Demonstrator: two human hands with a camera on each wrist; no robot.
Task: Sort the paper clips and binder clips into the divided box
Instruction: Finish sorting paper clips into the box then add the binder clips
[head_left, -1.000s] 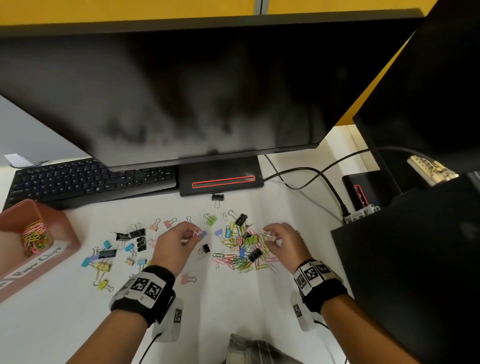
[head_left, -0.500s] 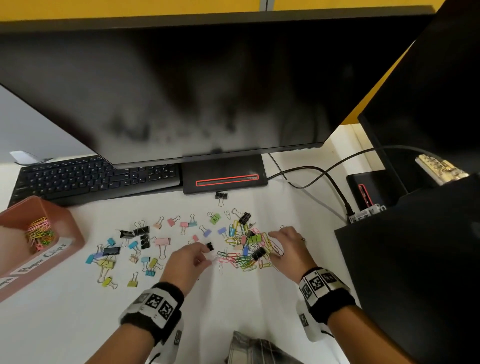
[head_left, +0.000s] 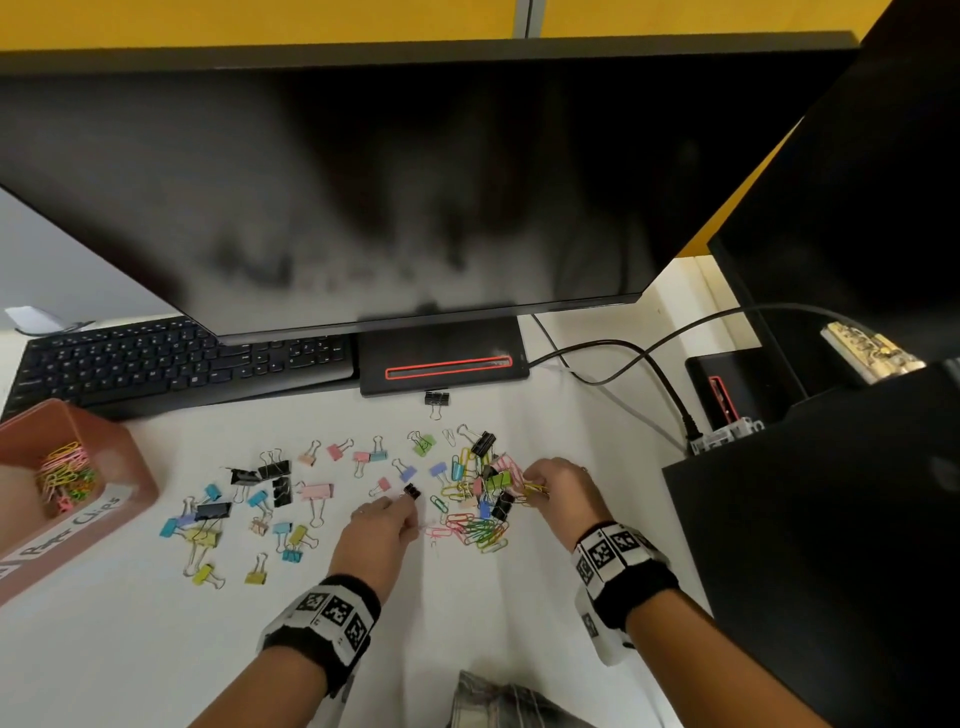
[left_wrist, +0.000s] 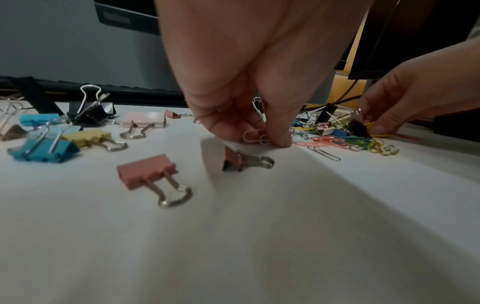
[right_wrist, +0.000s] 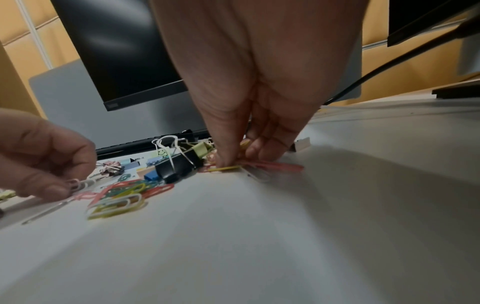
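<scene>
A brown divided box (head_left: 136, 480) labelled "Paper Clips" stands at the left with coloured paper clips (head_left: 65, 475) in one compartment. Binder clips (head_left: 316, 491) lie scattered across the white desk. A mixed pile of paper clips (head_left: 480, 530) and binder clips lies between my hands. My left hand (head_left: 413, 519) is at the pile's left edge, thumb and fingers down on the desk, pinching a pink paper clip (left_wrist: 255, 136). At the pile's right edge my right hand (head_left: 532, 488) pinches a yellow paper clip (right_wrist: 227, 168) beside a black binder clip (right_wrist: 179, 166).
A black keyboard (head_left: 171, 364) and the monitor base (head_left: 441, 358) lie behind the clips, under a large dark monitor (head_left: 389, 182). Cables (head_left: 623, 358) run to a black case (head_left: 810, 545) on the right. A lone black binder clip (head_left: 436, 400) sits by the monitor base.
My left hand has come back and to the right from the scattered binder clips to the pile's left edge and taken a pink paper clip. My right hand has stayed at the pile's right edge.
</scene>
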